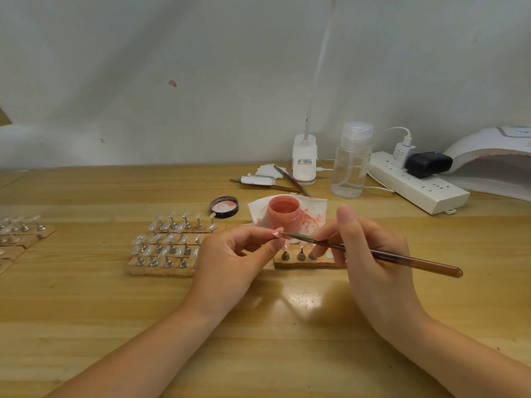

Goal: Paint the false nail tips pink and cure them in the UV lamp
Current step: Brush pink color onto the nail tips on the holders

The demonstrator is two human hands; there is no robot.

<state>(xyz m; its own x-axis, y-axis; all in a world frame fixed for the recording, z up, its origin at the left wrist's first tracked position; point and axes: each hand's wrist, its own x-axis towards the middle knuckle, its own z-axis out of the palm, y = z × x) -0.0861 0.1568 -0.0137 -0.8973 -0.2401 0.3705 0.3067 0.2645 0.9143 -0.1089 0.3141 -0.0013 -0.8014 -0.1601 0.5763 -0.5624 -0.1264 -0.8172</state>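
Note:
My left hand [238, 254] pinches a small nail tip [277, 233] on its holder between thumb and fingers. My right hand [365, 248] holds a thin brown brush [402, 258], whose tip touches that nail tip. Just behind the hands stands an open pink polish jar [284, 215] on a stained white tissue [316, 209]. Under the hands lies a wooden strip [304, 262] with three metal holders. Left of it, wooden strips [161, 268] carry several clear nail tips [169, 239]. The white UV lamp [494, 162] sits at the far right.
The jar's dark lid [224, 206] lies left of the jar. Behind are spare brushes [287, 182], a white lamp base [304, 160], a clear pump bottle [350, 162] and a power strip [416, 185] with plugs. More nail strips [20, 234] lie at the left edge.

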